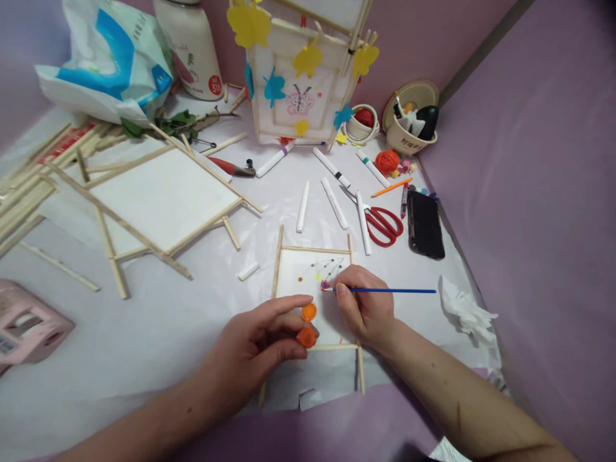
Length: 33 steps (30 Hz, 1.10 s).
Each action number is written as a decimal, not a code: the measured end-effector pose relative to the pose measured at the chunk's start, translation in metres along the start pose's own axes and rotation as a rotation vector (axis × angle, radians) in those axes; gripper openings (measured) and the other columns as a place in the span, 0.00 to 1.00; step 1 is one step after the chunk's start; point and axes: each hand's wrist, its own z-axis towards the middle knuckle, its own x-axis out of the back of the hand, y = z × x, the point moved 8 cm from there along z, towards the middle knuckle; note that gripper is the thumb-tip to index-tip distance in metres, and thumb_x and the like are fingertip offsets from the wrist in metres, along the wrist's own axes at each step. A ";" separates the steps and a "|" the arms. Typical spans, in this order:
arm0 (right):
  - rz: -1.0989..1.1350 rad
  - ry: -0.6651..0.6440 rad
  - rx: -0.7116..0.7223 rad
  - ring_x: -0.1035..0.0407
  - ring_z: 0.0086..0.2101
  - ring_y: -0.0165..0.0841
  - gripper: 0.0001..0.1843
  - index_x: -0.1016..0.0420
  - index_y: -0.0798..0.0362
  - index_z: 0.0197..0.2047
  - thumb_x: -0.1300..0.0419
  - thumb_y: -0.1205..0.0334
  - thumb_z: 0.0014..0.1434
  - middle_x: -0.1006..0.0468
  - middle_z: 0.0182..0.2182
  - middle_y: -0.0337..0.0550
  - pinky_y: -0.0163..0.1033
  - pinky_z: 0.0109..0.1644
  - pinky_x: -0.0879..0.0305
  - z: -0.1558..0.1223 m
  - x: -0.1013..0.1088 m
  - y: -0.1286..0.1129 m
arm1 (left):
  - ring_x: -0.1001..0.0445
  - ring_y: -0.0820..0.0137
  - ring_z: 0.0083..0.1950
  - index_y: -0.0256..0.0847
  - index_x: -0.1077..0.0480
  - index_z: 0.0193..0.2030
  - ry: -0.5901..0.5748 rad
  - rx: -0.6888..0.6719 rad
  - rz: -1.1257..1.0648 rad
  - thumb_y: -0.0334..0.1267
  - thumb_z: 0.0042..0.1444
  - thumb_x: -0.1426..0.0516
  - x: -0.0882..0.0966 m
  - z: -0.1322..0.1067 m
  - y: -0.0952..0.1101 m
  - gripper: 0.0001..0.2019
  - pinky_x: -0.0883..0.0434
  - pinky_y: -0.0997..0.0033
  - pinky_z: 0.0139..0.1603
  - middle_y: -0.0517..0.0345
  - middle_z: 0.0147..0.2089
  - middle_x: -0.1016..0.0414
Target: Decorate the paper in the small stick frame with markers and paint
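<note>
Over the small frame (315, 301): both my hands work, near the table (144, 333) edge
Right hand (366, 308): fingers pinched together on the blue brush (385, 290), tip on the panel's dots, for fine control
Left hand (255, 343): clamped on an orange paint pot (307, 337), open lid (308, 312) up, close to the brush for dipping
Scissors (382, 224): beyond the frame, clear of wet paint

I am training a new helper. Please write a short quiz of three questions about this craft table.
1. True or false: the right hand holds a blue brush.
2. What does the left hand hold? A) orange paint pot B) scissors C) phone
3. Where does the brush tip touch?

Key:
1. True.
2. A.
3. The small framed paper, near its painted dots.
</note>
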 end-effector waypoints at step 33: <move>0.386 0.121 0.204 0.32 0.28 0.34 0.06 0.31 0.51 0.38 0.49 0.67 0.63 0.25 0.29 0.44 0.42 0.31 0.34 -0.011 0.020 -0.025 | 0.21 0.75 0.39 0.44 0.27 0.53 0.036 -0.026 0.068 0.26 0.53 0.38 0.000 -0.002 0.005 0.21 0.25 0.80 0.42 0.64 0.37 0.18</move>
